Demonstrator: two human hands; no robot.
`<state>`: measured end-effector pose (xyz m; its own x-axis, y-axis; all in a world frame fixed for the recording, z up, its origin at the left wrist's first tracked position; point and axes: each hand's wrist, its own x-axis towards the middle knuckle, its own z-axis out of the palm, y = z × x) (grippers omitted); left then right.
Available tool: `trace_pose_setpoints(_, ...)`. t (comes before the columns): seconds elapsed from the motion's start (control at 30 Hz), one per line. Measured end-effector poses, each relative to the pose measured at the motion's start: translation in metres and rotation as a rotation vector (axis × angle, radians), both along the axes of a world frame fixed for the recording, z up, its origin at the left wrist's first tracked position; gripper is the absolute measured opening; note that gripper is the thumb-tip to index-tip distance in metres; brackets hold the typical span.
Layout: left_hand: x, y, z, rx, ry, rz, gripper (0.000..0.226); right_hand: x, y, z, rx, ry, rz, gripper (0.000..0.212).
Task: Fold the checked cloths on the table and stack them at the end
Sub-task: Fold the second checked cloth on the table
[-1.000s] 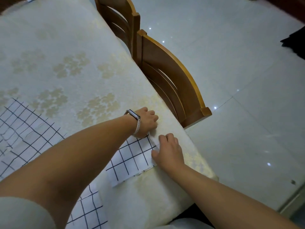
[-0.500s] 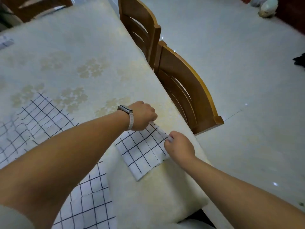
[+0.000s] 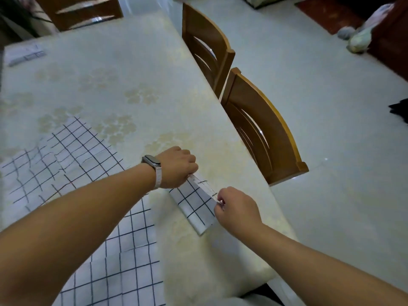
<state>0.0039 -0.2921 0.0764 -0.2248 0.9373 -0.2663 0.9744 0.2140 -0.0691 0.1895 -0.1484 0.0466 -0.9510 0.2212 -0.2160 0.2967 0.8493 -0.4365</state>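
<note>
Behind left hand [image 3: 176, 167], folded cloth [image 3: 194, 206] corner; fingertips unseen (right hand [image 3: 238, 208] too)

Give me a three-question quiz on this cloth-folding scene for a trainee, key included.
1. True or false: the left hand and the right hand both hold the small folded cloth.
2. Which wrist wears the watch? A) left B) right C) neither
3. Fill in: the larger spread cloth lies to the ___ of the small one.
Key: 1 true; 2 A; 3 left.
</note>
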Motion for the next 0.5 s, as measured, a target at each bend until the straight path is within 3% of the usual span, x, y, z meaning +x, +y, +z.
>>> trace_pose_setpoints(0.2,0.010,-0.036,-0.020,0.004,0.078,-0.001,0.026,0.011,-0.031,-0.022,0.107,0.042,0.162,0.007)
trace_pose_setpoints(0.33,0.017,-0.052,-0.048,-0.012,0.061,0.034,0.029,0.014,-0.047,-0.045,0.165,0.053,0.220,0.024)
trace_pose_setpoints(0.5,0.024,-0.066,-0.073,-0.092,0.016,0.108,0.032,0.018,-0.058,-0.071,0.155,0.043,0.248,0.026)
